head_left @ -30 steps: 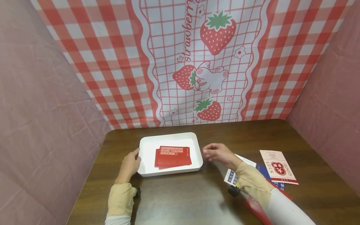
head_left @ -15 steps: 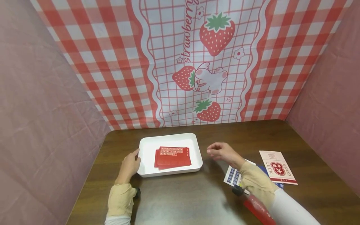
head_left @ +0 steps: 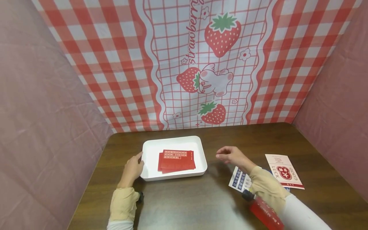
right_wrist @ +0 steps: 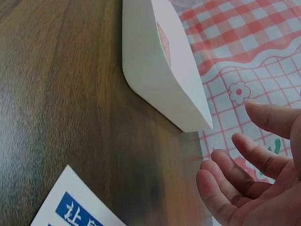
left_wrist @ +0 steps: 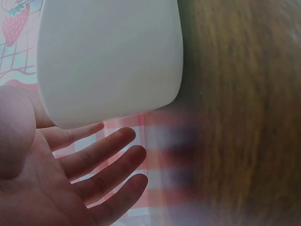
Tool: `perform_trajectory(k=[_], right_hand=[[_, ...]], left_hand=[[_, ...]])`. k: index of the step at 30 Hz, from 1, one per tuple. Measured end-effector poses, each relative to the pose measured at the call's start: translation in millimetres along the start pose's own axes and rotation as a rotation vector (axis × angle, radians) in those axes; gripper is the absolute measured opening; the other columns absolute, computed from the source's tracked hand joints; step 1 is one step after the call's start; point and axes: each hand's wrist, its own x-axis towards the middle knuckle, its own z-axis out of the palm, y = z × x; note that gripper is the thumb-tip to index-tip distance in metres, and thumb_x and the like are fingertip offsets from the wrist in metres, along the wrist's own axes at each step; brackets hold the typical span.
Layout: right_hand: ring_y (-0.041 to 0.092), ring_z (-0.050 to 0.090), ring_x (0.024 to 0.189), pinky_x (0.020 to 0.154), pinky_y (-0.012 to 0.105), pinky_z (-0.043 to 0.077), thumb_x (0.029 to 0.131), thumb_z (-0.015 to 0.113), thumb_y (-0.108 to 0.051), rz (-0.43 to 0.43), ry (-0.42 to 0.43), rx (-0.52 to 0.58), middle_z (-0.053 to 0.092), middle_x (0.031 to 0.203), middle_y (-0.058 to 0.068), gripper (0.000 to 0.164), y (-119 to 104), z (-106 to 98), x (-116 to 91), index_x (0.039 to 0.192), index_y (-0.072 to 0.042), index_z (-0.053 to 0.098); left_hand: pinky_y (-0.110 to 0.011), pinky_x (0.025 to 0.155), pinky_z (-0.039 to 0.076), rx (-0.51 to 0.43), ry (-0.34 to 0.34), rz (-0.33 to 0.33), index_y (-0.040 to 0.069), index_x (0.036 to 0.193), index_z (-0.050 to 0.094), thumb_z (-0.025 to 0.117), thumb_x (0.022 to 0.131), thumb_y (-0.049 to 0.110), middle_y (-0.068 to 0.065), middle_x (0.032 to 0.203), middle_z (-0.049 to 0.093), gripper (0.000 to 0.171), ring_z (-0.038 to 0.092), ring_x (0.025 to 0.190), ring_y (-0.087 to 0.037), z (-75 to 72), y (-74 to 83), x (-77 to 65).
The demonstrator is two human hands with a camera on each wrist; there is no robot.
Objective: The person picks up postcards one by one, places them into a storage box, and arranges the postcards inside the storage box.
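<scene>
A white tray lies on the table with overlapping red envelopes inside it. My left hand is at the tray's left edge. In the left wrist view its thumb goes behind the tray's rim, and the other fingers are extended and spread below the tray wall. To the right of the tray, my right hand hovers apart from it, fingers loosely bent and holding nothing. Nearest below that hand is a white card with blue print, partly covered by the wrist.
A white-and-red "Good Luck" card lies at the right, over a mostly hidden blue item. A red envelope lies near the front right, partly under the right forearm. A strawberry-print cloth hangs behind the table.
My right hand has drawn away from the tray, moving a little to the right. The left hand, the tray and its red envelopes stay where they were.
</scene>
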Motion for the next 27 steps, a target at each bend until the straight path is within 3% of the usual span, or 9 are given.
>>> perform_trajectory(k=[9, 16, 21, 27], right_hand=[[0.021, 0.062, 0.09, 0.076, 0.037, 0.055, 0.086, 0.071, -0.016, -0.009, 0.031, -0.1, 0.066, 0.108, 0.018, 0.04, 1.9, -3.8, -6.3, 0.115, 0.01, 0.06], [0.018, 0.057, 0.08, 0.068, 0.031, 0.053, 0.084, 0.072, -0.014, -0.048, 0.053, -0.194, 0.066, 0.096, 0.014, 0.035, 6.7, -9.5, -5.0, 0.109, 0.009, 0.063], [0.018, 0.059, 0.081, 0.071, 0.028, 0.048, 0.083, 0.073, -0.015, -0.089, 0.064, -0.33, 0.068, 0.093, 0.014, 0.032, 8.2, -14.2, -3.4, 0.105, 0.007, 0.065], [0.021, 0.063, 0.086, 0.077, 0.032, 0.05, 0.084, 0.073, -0.017, -0.095, 0.059, -0.432, 0.07, 0.095, 0.014, 0.033, 7.1, -19.8, -5.9, 0.106, 0.006, 0.065]], left_hand=[[-0.06, 0.109, 0.036, 0.001, -0.005, -0.01, 0.0, 0.145, 0.043, 0.044, 0.096, 0.012, -0.029, 0.144, 0.046, 0.051, 0.043, 0.133, -0.048, 0.9, -1.1, -1.7], [-0.06, 0.109, 0.036, -0.001, -0.001, -0.012, 0.001, 0.145, 0.043, 0.044, 0.095, 0.012, -0.028, 0.144, 0.046, 0.051, 0.043, 0.133, -0.047, 0.1, -0.9, -1.0], [-0.06, 0.109, 0.036, 0.003, 0.008, 0.002, 0.001, 0.145, 0.044, 0.045, 0.095, 0.011, -0.029, 0.144, 0.047, 0.051, 0.044, 0.133, -0.047, -0.4, -0.5, 0.3], [-0.06, 0.109, 0.036, 0.007, 0.001, 0.001, 0.0, 0.145, 0.043, 0.045, 0.095, 0.011, -0.029, 0.143, 0.046, 0.051, 0.044, 0.132, -0.048, -0.6, 0.1, 0.2]])
